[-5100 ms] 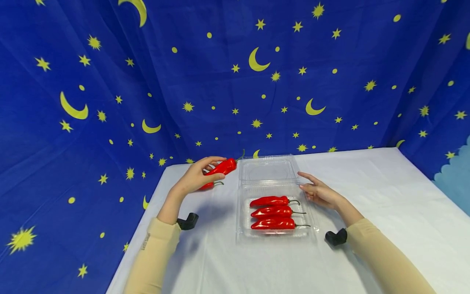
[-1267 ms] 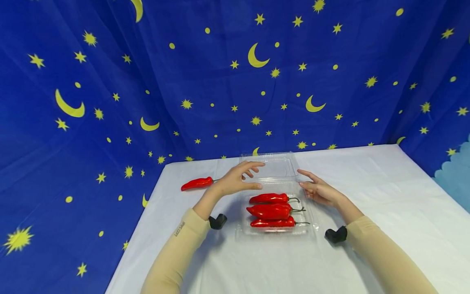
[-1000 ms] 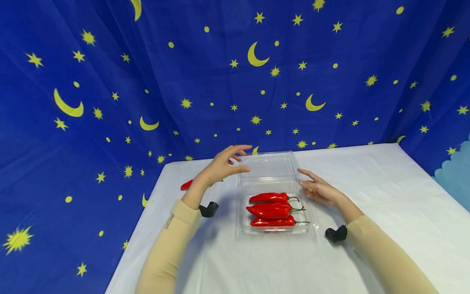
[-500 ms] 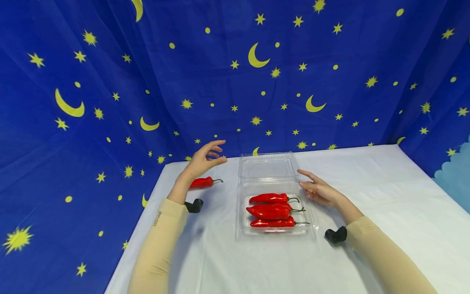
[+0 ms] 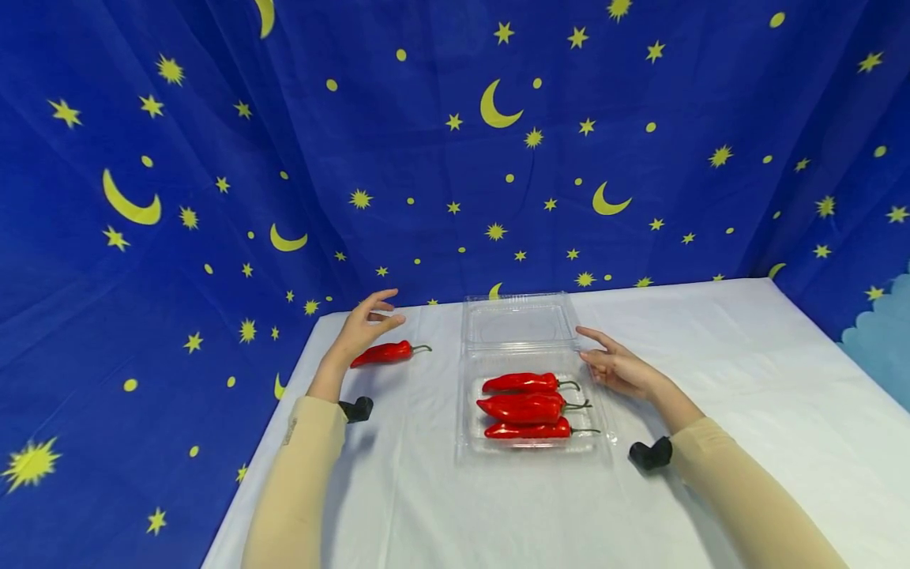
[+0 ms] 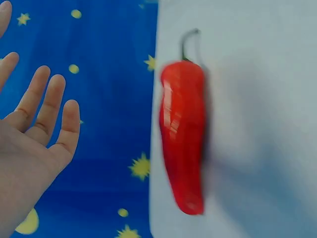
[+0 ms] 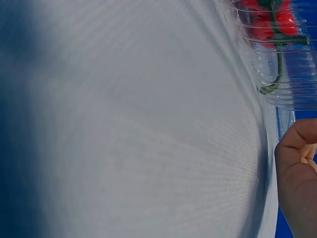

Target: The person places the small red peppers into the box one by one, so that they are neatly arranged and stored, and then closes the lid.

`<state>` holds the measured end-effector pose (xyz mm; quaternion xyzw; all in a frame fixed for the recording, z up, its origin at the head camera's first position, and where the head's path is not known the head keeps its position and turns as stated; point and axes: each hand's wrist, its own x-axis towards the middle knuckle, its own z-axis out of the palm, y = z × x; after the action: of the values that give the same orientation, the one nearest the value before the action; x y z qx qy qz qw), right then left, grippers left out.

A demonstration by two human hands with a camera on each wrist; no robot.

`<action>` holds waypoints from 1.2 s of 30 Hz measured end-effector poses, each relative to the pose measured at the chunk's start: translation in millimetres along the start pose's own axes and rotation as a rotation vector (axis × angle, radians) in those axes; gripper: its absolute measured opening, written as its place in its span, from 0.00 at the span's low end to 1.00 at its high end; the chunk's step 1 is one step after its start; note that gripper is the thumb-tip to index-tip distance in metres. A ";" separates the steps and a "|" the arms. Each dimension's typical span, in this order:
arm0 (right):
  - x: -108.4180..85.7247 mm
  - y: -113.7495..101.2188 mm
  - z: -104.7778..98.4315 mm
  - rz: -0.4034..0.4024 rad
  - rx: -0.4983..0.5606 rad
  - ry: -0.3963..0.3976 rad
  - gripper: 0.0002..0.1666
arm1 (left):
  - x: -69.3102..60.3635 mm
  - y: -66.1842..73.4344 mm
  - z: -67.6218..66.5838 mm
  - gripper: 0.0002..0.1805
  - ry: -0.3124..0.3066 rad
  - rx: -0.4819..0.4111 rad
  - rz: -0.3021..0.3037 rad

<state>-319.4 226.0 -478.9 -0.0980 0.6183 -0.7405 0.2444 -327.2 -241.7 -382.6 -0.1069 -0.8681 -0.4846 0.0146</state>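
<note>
My left hand (image 5: 364, 328) is raised at the back left, fingers and thumb spread apart, holding nothing. Just beside and below it, a lone red pepper (image 5: 384, 353) with a green stem lies on the table; in the left wrist view, the hand stands apart from this pepper (image 6: 183, 134). A clear plastic clamshell box (image 5: 467, 427) sits mid-table, its lid (image 5: 522, 324) folded back. Several red peppers (image 5: 522, 408) lie inside, stems pointing right, one resting on top. My right hand (image 5: 618, 370) touches the box's right side near the hinge, index finger extended toward the lid.
White cloth covers the table (image 5: 426, 506). A blue curtain (image 5: 426, 158) with yellow moons and stars hangs along the back and left sides. Black wrist-worn pieces stick out at both cuffs, including the right one (image 5: 650, 455).
Earlier my left hand held a pepper; that pepper now lies on top of those in the box. The left hand then moved back left beside the lone pepper. My right hand has stayed put.
</note>
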 end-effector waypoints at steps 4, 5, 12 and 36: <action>0.1 0.3 -0.4 -0.003 0.000 -0.001 0.40 | -0.8 -19.9 -0.6 0.35 0.011 0.039 -0.020; 0.0 0.4 -0.5 -0.004 -0.002 -0.002 0.40 | -2.1 -22.0 -0.6 0.35 0.014 0.049 -0.020; -0.5 0.4 -0.6 -0.005 0.003 -0.007 0.41 | -8.3 -38.6 1.1 0.36 0.026 0.084 -0.053; -2.6 0.3 0.6 -0.001 -0.001 -0.010 0.41 | -21.4 -81.9 10.2 0.35 0.001 0.145 -0.155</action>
<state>-316.8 226.7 -478.7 -0.1022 0.6173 -0.7400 0.2468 -321.8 -278.4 -459.4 -0.0380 -0.9066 -0.4201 -0.0149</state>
